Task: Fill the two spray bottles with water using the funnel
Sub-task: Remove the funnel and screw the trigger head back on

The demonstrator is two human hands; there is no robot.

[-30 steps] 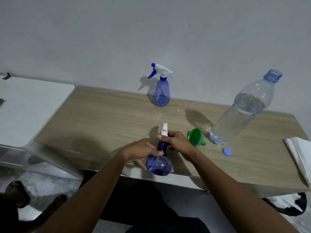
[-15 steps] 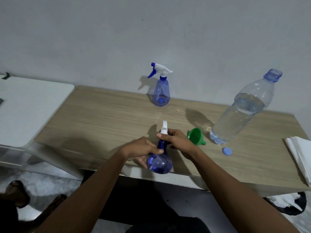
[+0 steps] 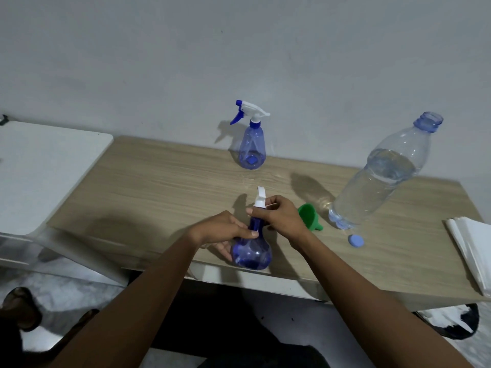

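**A:** What do the two hands grasp?

**B:** The left hand [image 3: 225, 232] wraps the shoulder of the near translucent blue pear-shaped plastic spray bottle [image 3: 252, 252], thumb in front and fingers behind, pinning it upright near the front edge of the pale wood-grain table [image 3: 164, 187]. The right hand [image 3: 279, 217] is closed around the neck, just under the white trigger head [image 3: 259, 199]. One hand steadies while the other grips the collar, an arrangement that suits unscrewing; whether the head is already loose cannot be told.

**A:** Why work so close to the edge?

**B:** Probably for reach and leverage: the bottle stands at 6 o'clock on the table, directly before the person.

**A:** And the objects beyond the hands?

**B:** Just beside the right hand, at its 3 o'clock, the small green plastic funnel [image 3: 308, 216] lies on its side, spout pointing right, ready to be picked up. Further toward 3 o'clock stands the large clear plastic water bottle [image 3: 382, 176], uncapped and partly full; its round blue cap [image 3: 356, 240] lies on the table near its base. At 12 o'clock, against the grey wall, the second blue spray bottle [image 3: 252, 151] stands with its white-and-blue trigger head on, and appears empty.

**A:** Anything else?

**B:** A stack of white paper sheets [image 3: 473, 251] at the far right edge, perhaps for spills.

**A:** Progress?

**B:** Early, by appearance: neither spray bottle looks filled.
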